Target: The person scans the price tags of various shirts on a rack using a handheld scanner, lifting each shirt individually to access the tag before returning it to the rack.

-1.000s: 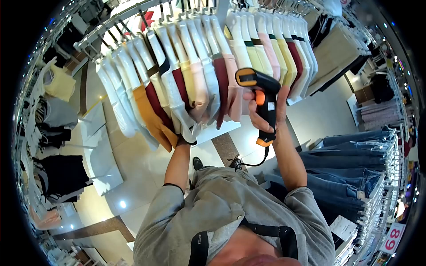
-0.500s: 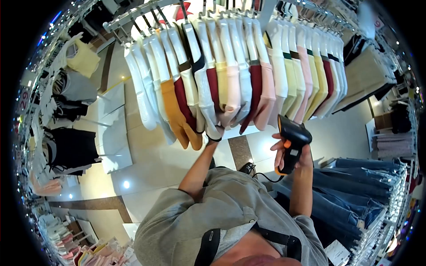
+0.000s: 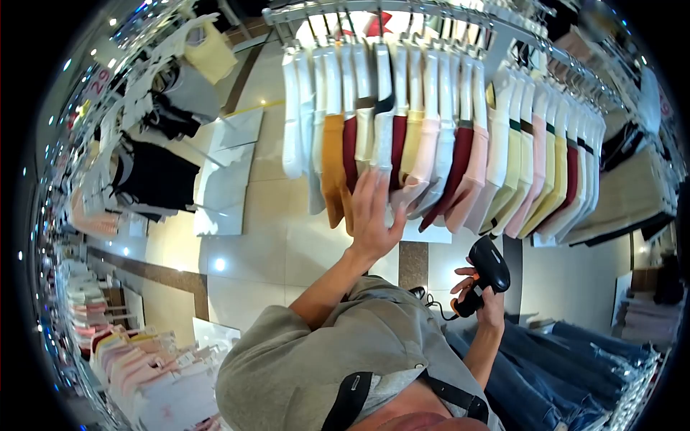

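left to right, then: far left, wall racks w/ folded and hung tops (image 3: 154, 169) in black, grey, yellow; white display panels (image 3: 230, 172) stand on the tiled floor (image 3: 273, 244) beside them. lower left, shelves of pink and white folded items (image 3: 154, 366).

centre top: metal rail (image 3: 402, 8) carrying a row of hanging garments (image 3: 431, 136), white upper parts w/ coloured lower parts (mustard, maroon, pink, yellow). left hand (image 3: 374, 215) is raised, palm toward the row, fingers (image 3: 366, 185) spread and open, tips touching the lower edges of the mustard and maroon pieces; nothing clasped. grey sleeve (image 3: 323, 345) runs down from the forearm to the shoulder at bottom centre, w/ a black strap across it.

right of centre: right hand (image 3: 480, 294) held low, well below the rail, fingers closed round the grip of a black barcode scanner (image 3: 485, 273) w/ orange trigger; scanner head tilts up and to the left, apart from the garments. its cable drops toward the torso.

lower right: stacked blue jeans (image 3: 568, 366) on a surface. far right: beige and dark garments (image 3: 632, 201) on another rail.
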`<state>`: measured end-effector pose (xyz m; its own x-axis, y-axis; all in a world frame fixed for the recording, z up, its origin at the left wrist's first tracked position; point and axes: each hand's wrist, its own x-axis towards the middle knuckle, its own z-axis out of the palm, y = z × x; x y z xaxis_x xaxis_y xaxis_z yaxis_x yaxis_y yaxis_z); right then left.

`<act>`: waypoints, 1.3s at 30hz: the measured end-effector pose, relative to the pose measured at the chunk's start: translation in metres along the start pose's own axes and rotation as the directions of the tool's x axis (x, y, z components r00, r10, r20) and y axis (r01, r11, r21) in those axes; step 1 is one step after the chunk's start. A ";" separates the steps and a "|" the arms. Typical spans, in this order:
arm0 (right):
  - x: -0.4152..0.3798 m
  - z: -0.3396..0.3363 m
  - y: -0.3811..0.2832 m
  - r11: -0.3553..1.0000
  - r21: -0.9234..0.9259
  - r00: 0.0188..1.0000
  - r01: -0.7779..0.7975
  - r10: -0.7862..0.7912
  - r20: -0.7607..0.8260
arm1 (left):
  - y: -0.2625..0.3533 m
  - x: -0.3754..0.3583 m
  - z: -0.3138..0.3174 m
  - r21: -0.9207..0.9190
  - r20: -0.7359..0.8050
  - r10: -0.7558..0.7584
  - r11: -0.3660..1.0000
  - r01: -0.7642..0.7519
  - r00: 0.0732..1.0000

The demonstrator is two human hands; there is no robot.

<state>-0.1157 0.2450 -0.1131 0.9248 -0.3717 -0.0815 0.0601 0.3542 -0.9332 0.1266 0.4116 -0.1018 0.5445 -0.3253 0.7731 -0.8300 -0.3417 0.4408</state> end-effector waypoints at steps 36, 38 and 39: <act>-0.022 0.010 0.009 0.977 -0.153 0.977 -0.151 0.124 -0.172 | -0.020 0.091 -0.047 0.284 0.096 -0.369 0.900 0.330 0.924; -0.022 0.014 0.008 0.978 -0.150 0.979 -0.143 0.117 -0.169 | -0.023 0.093 -0.044 0.289 0.096 -0.328 0.913 0.289 0.940; -0.022 0.016 0.007 0.979 -0.148 0.979 -0.141 0.115 -0.169 | -0.025 0.093 -0.043 0.292 0.097 -0.309 0.918 0.270 0.946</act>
<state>-0.1297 0.2695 -0.1122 0.8488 -0.4677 -0.2465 -0.1271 0.2720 -0.9539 0.1928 0.4273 -0.0209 0.7833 -0.2875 0.5512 -0.5794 -0.6589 0.4797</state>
